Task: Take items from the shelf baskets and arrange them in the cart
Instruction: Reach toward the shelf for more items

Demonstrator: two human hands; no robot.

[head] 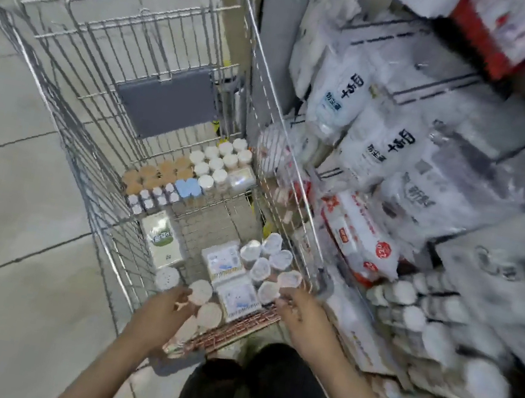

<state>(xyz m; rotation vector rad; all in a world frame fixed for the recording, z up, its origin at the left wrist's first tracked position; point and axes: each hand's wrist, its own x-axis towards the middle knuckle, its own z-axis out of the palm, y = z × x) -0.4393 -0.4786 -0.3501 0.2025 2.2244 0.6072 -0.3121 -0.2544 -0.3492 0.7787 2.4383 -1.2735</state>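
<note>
- Head view, cart (59, 116): your wire cart stands on the tiled floor, just left of the shelf baskets, and it is already part-filled.
- Head view, far end of the cart: round white-lidded jars (222, 161) in tight rows; tan-lidded jars (161, 175) beside them; two pale blue lids (189, 187); a short file of small bottles (150, 199). This block reads as arranged.
- Head view, near end: a green-and-white box (162, 239) against the left wall, two flat clear swab boxes (229, 276) in the middle, and a cluster of clear-lidded tubs (266, 262) at the right wall.
- Head view, left hand (172, 305): your fingers curl loosely at a round white tub (200, 291) near the cart's near-left corner; you appear to pinch or steady it, but blur keeps the grip uncertain.
- Head view, right hand (298, 309): your fingertips reach to the nearest clear-lidded tub (269, 292); whether they hold it or merely touch it, you cannot tell from this view.
- Head view, shelf baskets (462, 197): white bagged goods (377, 148), a red-and-white pack (358, 239), and many white-capped tubes (425, 316) lie there untaken.
- Status, as a judgement: perhaps half done. The cart's middle floor is bare; you have much stock left to move.
</note>
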